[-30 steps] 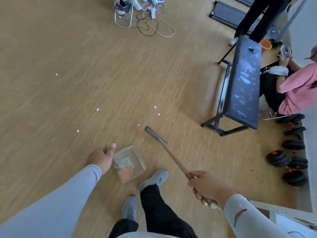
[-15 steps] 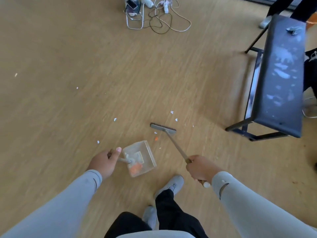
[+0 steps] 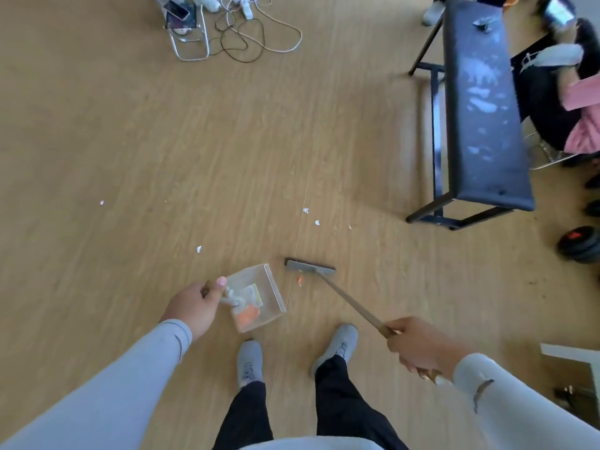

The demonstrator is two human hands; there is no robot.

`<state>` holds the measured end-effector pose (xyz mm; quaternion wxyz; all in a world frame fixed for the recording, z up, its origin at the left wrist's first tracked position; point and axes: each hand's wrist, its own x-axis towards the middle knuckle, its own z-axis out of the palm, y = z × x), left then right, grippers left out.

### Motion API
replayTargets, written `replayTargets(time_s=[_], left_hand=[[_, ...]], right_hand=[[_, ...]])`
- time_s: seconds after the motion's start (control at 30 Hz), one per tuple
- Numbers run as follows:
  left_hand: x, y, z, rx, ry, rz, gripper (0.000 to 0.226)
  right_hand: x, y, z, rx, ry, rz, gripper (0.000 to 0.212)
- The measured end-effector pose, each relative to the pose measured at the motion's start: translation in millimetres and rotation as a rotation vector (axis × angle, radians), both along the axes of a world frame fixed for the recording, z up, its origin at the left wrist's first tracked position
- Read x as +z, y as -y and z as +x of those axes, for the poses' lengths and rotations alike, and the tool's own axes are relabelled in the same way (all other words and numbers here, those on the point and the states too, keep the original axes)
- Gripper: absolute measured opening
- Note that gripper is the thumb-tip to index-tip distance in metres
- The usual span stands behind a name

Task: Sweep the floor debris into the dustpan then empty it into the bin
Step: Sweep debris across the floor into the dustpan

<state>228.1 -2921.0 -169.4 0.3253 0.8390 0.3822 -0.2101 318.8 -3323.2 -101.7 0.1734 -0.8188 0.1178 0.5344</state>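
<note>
Dustpan (image 3: 259, 295): clear box-shaped pan, lower centre of frame, on the wood floor (image 3: 130, 141), open mouth facing right. Contents: orange scraps (image 3: 248, 316) at its lower end, a pale yellowish piece (image 3: 255, 292) and white bits beside them.

Broom (image 3: 310, 267): flat grey head with dark bristles, on the floor just right of the dustpan's upper corner; wooden handle slants down-right.

Loose debris: one small orange scrap (image 3: 300, 280) directly below the broom head, between it and the pan; white flecks (image 3: 305, 210) above the broom and one (image 3: 199, 249) upper left of the pan.

Hard to make out: the dustpan's handle, mostly covered by the fingers; the broom handle's end, hidden behind the right hand and sleeve. Bench (image 3: 483, 108), dark padded top, upper right. Seated person (image 3: 581, 92), cut off by the right edge. Cables (image 3: 246, 30) and wire stand, cut off at top. Bin: not identifiable.

Left hand (image 3: 194, 305): fingers curled round the dustpan handle, thumb extended along it; grey sleeve runs from lower left.

Right hand (image 3: 418, 344): fist wrapped round the broom handle, lower right.
</note>
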Motion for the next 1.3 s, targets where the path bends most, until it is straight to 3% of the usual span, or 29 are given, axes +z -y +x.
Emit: replayTargets(time_s=[0.1,0.27,0.47,0.53,0.7,0.97,1.13,1.3], left_hand=[[-7,-16,10,-0.058,0.007,-0.039,0.060],[-27,-28,28,-0.131,-0.002,-0.050,0.060],[-43,-56,36,-0.148,0.014,0.024,0.054],[-44,-62,40,-0.145,0.023,0.012,0.053],[-44,-55,41,-0.149,0.017,-0.014,0.062],[-46,-56,36,-0.161,0.024,-0.009,0.054],[-55,-57,37,-0.155,0.018,0.009,0.076],[-54,-59,35,-0.157,0.030,0.001,0.086]], right_hand=[[23,0,-22,-0.238,-0.029,0.078,0.032],[4,-37,-39,-0.434,-0.003,0.037,0.027],[-25,-95,-55,-0.392,-0.104,0.022,0.022],[-16,-87,-56,-0.419,-0.165,0.060,0.027],[26,-31,-57,-0.743,-0.236,0.153,0.034],[25,-62,-46,-0.609,-0.098,0.097,0.028],[-8,-111,-64,-0.389,-0.111,0.052,0.030],[-2,-79,-65,-0.690,-0.244,0.168,0.031]])
